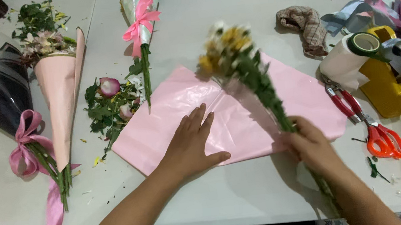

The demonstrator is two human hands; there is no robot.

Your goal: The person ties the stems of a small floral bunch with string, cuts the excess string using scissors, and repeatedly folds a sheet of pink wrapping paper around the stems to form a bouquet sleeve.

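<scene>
Scissors, tape – beside pink sheet

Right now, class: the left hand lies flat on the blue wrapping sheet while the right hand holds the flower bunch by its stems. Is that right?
Not quite. The wrapping sheet is pink, not blue, as the head view shows. The left hand does lie flat on it, and the right hand holds the flower bunch by its stems.

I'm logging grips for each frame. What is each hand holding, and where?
The right hand grips the flower bunch by its lower stems. The left hand holds nothing; it lies flat on the pink sheet.
</scene>
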